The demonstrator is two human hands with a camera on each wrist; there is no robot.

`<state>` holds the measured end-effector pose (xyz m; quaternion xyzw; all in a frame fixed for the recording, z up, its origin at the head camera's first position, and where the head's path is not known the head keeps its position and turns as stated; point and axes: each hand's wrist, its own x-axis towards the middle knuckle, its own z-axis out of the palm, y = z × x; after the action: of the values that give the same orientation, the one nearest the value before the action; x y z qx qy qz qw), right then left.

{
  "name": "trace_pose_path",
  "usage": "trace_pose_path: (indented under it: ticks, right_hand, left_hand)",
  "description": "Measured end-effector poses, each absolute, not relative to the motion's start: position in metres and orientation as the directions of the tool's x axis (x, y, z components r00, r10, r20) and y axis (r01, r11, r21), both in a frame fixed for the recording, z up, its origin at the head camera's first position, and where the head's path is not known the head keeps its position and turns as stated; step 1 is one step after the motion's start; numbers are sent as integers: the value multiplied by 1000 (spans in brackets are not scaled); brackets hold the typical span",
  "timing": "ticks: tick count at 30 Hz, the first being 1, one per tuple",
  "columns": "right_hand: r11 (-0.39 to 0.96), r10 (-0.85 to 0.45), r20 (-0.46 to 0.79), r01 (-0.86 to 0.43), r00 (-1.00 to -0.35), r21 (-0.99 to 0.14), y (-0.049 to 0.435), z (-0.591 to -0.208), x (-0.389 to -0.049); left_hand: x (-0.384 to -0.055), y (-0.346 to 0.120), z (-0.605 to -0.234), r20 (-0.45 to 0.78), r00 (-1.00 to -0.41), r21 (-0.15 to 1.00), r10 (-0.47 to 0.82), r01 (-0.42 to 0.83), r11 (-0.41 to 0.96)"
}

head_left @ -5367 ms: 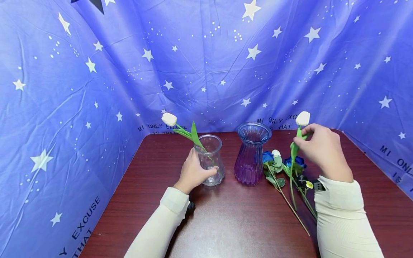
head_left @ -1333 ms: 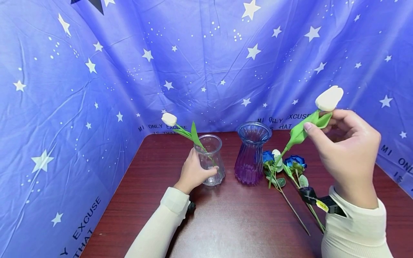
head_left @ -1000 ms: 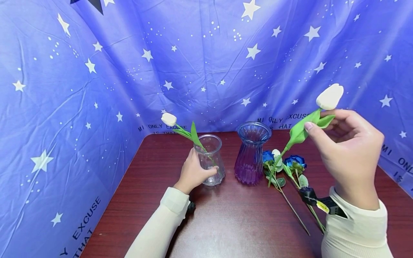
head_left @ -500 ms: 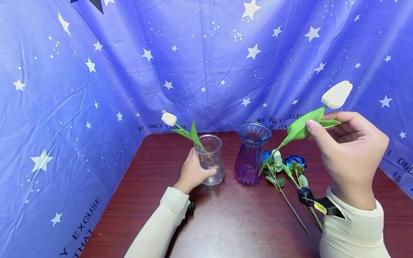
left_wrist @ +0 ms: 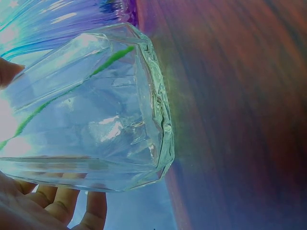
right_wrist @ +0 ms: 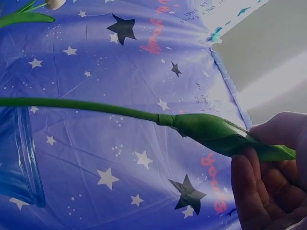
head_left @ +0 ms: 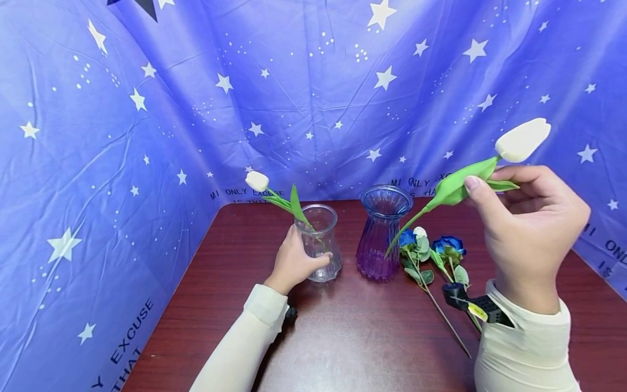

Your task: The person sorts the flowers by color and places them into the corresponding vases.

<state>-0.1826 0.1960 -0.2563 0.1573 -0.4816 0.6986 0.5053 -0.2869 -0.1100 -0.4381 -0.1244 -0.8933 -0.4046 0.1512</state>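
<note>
My left hand grips the clear glass vase, thumb across its front and fingers round the far side. One white tulip leans left out of that vase; its green stem runs down to the base in the left wrist view. Raised at the right, my right hand pinches a second white tulip by its green leaves. This tulip tilts, bloom up to the right, and its stem end overlaps the blue-purple glass vase in the head view.
A blue rose and another stem with blue and white blooms and round leaves lie on the dark red wooden table, right of the purple vase. A blue star-patterned cloth stands behind and at both sides.
My right hand has lifted the second tulip from beside the roses. Lately the tulip has tilted further, its stem end swinging left to the purple vase. My left hand has kept still.
</note>
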Motion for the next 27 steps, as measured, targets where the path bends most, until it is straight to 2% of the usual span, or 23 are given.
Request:
trace_pose_path:
  ticks: [9, 20, 27]
  right_hand:
    - [-20, 626, 694, -896, -357, -443, 187, -252, -182]
    - [-72, 649, 672, -908, -357, -413, 180, -256, -189]
    - [-22, 677, 663, -909, -320, -416, 175, -259, -191]
  left_hand:
    - [-287, -109, -439, 385, -918, 685, 100, 357, 635]
    - [-288, -110, -437, 390, -915, 674, 103, 360, 645]
    - [-288, -110, -439, 386, -917, 677, 101, 356, 644]
